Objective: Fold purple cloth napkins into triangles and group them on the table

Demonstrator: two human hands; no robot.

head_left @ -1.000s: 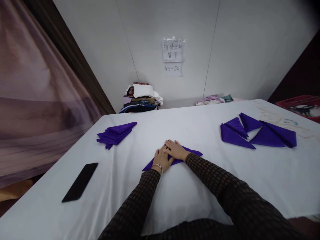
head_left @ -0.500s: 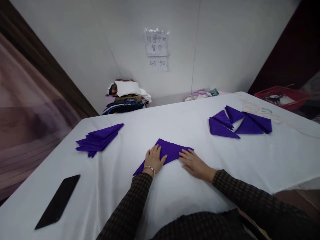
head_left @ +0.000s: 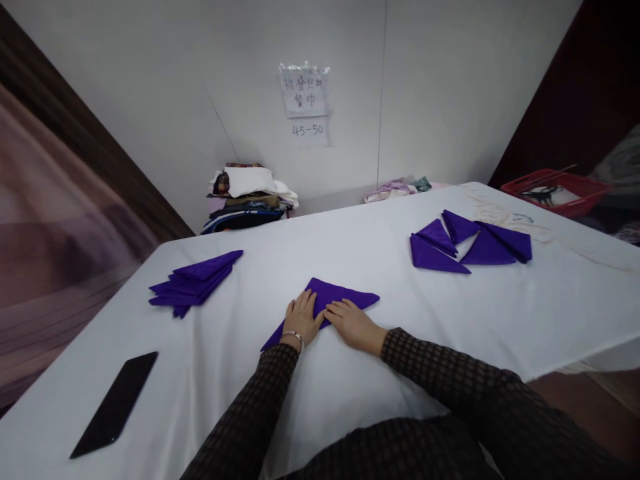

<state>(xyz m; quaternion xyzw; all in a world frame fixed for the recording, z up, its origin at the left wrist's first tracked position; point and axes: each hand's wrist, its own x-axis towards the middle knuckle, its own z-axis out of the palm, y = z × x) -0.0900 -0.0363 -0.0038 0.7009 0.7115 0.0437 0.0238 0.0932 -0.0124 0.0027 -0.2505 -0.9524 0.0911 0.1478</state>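
The right hand (head_left: 354,327) is no longer lying on top of the left hand (head_left: 303,317), as it was a second ago. Now it is resting by the low edge of the purple cloth (head_left: 327,293), close to the left hand (it isn't reaching out to the right corner anymore). More of the cloth's middle is showing. The view is turning right, and more red basket (head_left: 580,203) is peeking in.

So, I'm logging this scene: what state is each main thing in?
Middle purple cloth, folded into a triangle
Left hand, palm down on that cloth
Right hand, touching that cloth
Left purple cloths, folded, overlapping
Right purple cloths, folded, ringing a gap
Black slab, lying flat
Fabric stack, layered
Lilac fabric, crumpled
Red basket, open
Paper sign, hung
Tablecloth, spread, creased
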